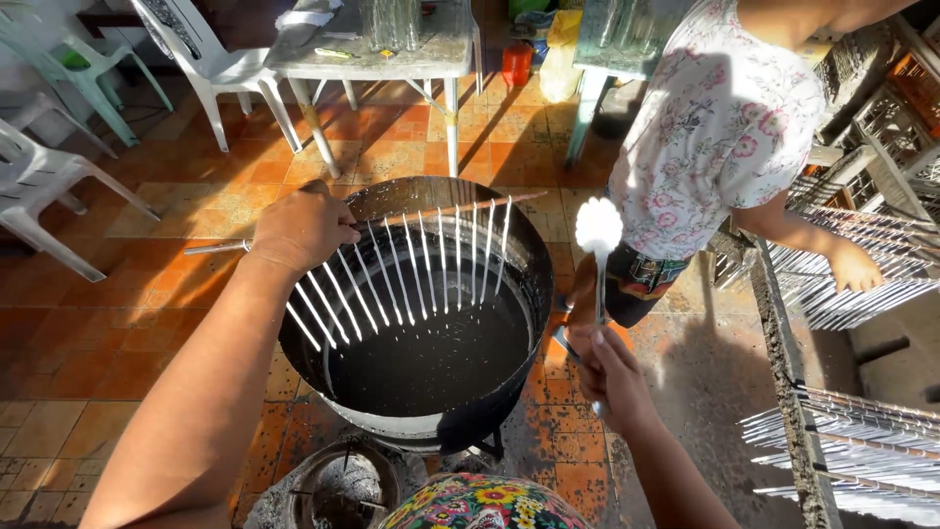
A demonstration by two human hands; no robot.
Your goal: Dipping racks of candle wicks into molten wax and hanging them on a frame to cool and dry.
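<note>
1. The left hand (302, 227) is closed around a long rod (392, 217), holding it level over the far rim of a big black pot (524, 294).
2. From the rod hang about twelve thin white candles (411, 269) in one row, their lower ends above the dark liquid (431, 358) in the pot; they hang clear of the pot's wall on both sides.
3. The right hand (605, 364) is closed on the handle of a ladle (598, 230), whose white, wax-coated head stands upright just outside the pot's right rim, not touching it.
4. A second person in a flowered shirt (720, 122) stands close to the right of the pot, one hand (854, 266) resting on a rack of finished candles (852, 284). That leaves only a narrow gap on the right side.
5. A second rack of candles (852, 460) lies lower right, beside a rough ledge (788, 392).
6. To the left the orange tiled floor (117, 323) lies open out to three white plastic chairs (44, 181).
7. Two tables (382, 54) stand beyond the pot.
8. A small round stove (343, 485) sits just below the pot's near edge.
</note>
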